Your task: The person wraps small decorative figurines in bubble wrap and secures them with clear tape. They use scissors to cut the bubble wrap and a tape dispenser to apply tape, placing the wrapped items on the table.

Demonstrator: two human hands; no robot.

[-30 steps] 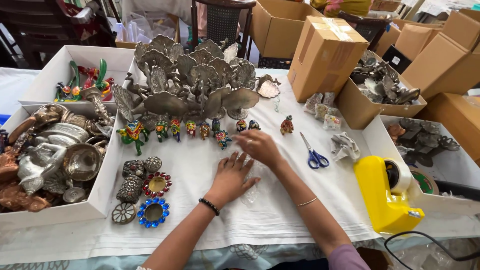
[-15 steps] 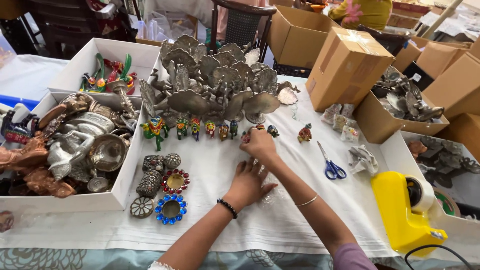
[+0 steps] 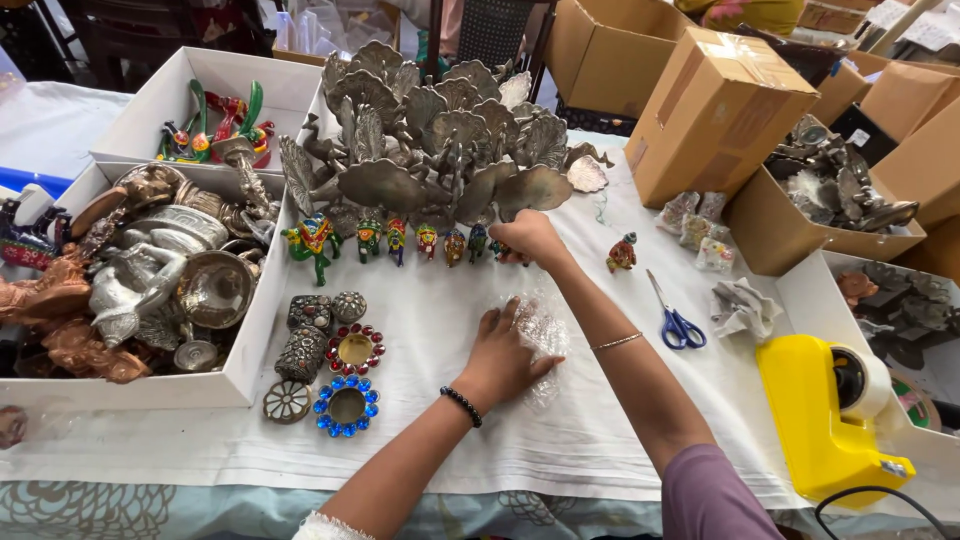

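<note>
Head view: left hand (image 3: 503,352) lies flat, grip released, palm pressing bubble wrap (image 3: 540,335) onto the cloth-covered tabletop (image 3: 420,440), just right of the round jewelled holders (image 3: 347,377). Right hand (image 3: 528,237) is clenched on a small painted figurine (image 3: 499,250) at the right end of the figurine row (image 3: 400,240), w/ scissors (image 3: 676,318) further right of the wrap.

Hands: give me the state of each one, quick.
Left hand: open, flat on the bubble wrap.
Right hand: closed around a small painted figurine at the row's end.
</note>
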